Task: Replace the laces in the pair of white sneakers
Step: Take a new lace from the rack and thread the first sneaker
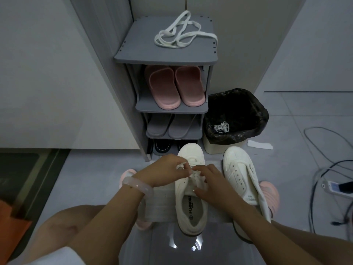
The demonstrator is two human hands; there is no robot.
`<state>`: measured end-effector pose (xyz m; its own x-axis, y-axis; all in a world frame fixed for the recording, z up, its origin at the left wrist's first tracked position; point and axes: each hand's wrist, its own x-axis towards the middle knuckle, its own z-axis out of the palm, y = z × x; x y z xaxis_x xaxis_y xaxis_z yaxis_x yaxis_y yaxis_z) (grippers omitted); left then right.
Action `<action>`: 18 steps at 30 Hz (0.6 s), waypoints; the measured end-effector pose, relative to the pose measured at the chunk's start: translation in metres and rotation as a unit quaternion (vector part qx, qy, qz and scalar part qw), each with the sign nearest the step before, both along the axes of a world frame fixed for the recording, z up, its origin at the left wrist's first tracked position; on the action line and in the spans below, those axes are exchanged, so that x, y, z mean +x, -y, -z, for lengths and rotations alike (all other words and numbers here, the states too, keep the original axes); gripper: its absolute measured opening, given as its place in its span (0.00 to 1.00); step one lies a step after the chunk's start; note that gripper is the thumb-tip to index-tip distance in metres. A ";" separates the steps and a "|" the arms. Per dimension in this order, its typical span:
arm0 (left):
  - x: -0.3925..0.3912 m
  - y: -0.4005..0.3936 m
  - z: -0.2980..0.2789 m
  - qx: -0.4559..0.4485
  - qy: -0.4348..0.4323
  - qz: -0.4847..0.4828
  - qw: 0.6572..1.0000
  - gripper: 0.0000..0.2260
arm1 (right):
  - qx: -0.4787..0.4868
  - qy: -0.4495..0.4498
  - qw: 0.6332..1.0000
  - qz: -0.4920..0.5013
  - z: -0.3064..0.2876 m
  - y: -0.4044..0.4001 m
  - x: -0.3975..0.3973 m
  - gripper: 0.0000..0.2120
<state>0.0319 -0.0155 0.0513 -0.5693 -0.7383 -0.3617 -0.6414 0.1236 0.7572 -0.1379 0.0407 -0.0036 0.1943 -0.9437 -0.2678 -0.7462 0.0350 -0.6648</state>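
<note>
Bare knees and forearms fill the bottom of the shot, person crouching on a grey tiled floor [91, 173] and working on a white sneaker [191, 203] sitting toe-away right in front of them. The left hand [164, 170], with a pale pink bangle [136, 185] on the wrist, has its fingers curled and pinching a bit of white lace [180, 166] up by the eyelets. The right hand [209, 181] is curled over the tongue area, fingertips pinching at the same lace spot and thumb pressed against the side of the shoe. Can't really make out how the lace is threaded under the fingers.

The second sneaker [241, 175] lies just to the right, no lace in it, eyelets bare, tongue flopped out. It rests partly on a pink slipper [269, 196].

Straight ahead is a grey shoe rack [166, 56]. A loose white lace [183, 32] is piled on its top shelf, pink slides [173, 87] sit on the next one down, grey slippers [168, 126] under that, something dark at the bottom. Beside the rack on the right is a bin with a black bag [236, 115], and a bundled white lace [221, 127] lies inside it. Some cables [324, 150] trail on the floor far right.
</note>
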 end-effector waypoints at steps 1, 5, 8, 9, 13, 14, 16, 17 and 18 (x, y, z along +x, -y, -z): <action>-0.003 0.000 -0.003 0.010 -0.037 -0.034 0.999 0.05 | -0.015 0.009 1.000 -0.008 -0.003 0.000 0.002 0.23; -0.012 -0.001 -0.011 0.031 -0.200 -0.128 0.971 0.14 | -0.010 0.120 0.992 0.049 -0.017 0.005 0.009 0.07; -0.008 0.005 -0.004 -0.051 -0.163 -0.245 0.954 0.23 | -0.004 0.246 0.933 0.262 -0.019 0.010 -0.001 0.12; -0.005 0.007 0.000 -0.082 -0.124 -0.285 0.947 0.21 | -0.004 0.268 0.906 0.328 -0.020 0.012 -0.008 0.13; 0.001 0.007 0.025 -0.095 0.015 -0.247 0.964 0.12 | 0.062 0.178 0.900 0.394 -0.013 0.017 -0.027 0.16; 0.000 0.003 0.032 -0.090 0.058 -0.180 0.978 0.15 | 0.068 0.103 0.928 0.353 -0.010 0.016 -0.027 0.17; -0.004 -0.005 0.045 -0.085 0.155 -0.041 0.983 0.22 | 0.039 -0.019 0.961 0.274 -0.008 0.011 -0.022 0.15; -0.007 -0.010 0.051 -0.080 0.191 -0.003 0.978 0.24 | 0.005 -0.035 0.967 0.251 -0.009 0.009 -0.018 0.12; -0.009 -0.014 0.056 -0.075 0.214 0.008 0.974 0.24 | -0.028 -0.031 0.973 0.228 -0.011 0.006 -0.015 0.10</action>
<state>0.0232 -0.0016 -0.0046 -0.4017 -0.7940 -0.4563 -0.8914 0.2247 0.3936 -0.1527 0.0343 0.0077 -0.2625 -0.9415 -0.2111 -0.7007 0.3364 -0.6291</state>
